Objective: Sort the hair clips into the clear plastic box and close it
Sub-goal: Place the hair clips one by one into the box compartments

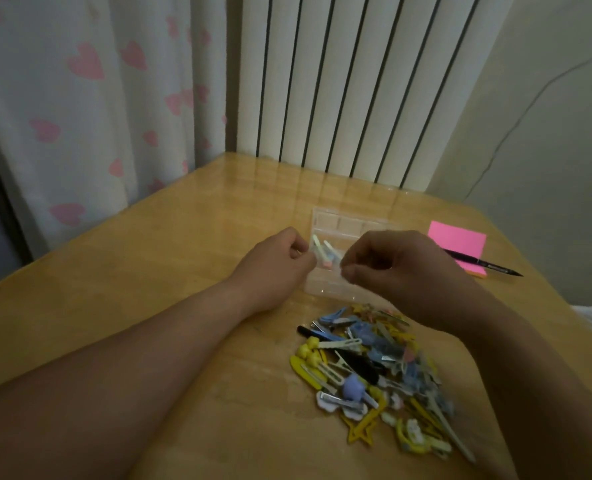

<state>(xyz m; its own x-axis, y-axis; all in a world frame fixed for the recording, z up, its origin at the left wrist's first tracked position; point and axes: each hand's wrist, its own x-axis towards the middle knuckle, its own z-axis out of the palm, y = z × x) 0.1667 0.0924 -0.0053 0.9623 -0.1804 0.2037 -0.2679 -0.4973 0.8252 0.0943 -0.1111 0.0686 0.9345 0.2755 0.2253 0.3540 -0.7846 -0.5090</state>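
Head view, box: the clear compartmented plastic box (350, 224) lies open just beyond the multicoloured hair-clip pile (374, 368).
Head view, hands: left hand (277, 261) and right hand (394, 268) are both curled over the box; I cannot tell what they pinch.
Head view, advice: I'd steady the box and lay clips flat.

Left hand (276, 262), right hand (403, 271) over box (348, 224)

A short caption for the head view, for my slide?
Left hand and right hand over the clear box; hair clips piled nearby.
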